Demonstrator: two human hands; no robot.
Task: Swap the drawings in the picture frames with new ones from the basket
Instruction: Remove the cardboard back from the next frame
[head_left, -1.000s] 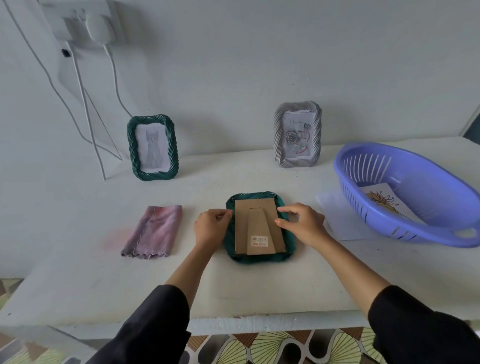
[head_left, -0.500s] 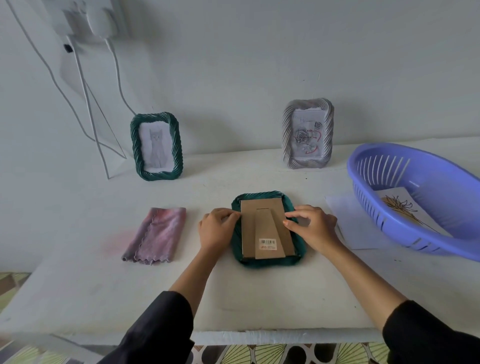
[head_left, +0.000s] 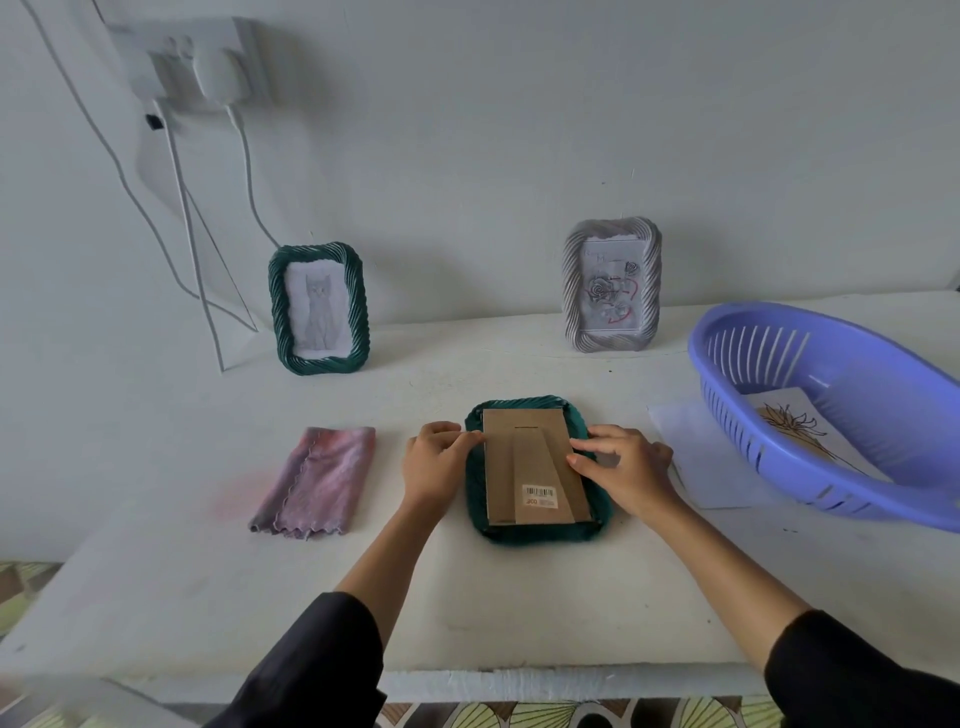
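A green picture frame lies face down in the middle of the table, its brown cardboard back with folded stand facing up. My left hand has curled fingers at the back's left edge. My right hand rests its fingertips on the back's right edge. A second green frame with a cat drawing stands at the back left. A grey frame with a rose drawing stands at the back right. The purple basket on the right holds a flower drawing.
A folded pink cloth lies left of the face-down frame. A white sheet of paper lies partly under the basket. White cables hang from a wall socket at the upper left. The table's front edge runs just below my forearms.
Both hands have stayed at the sides of the cardboard back. My right fingers have shifted slightly along its right edge. The view has shifted a little.
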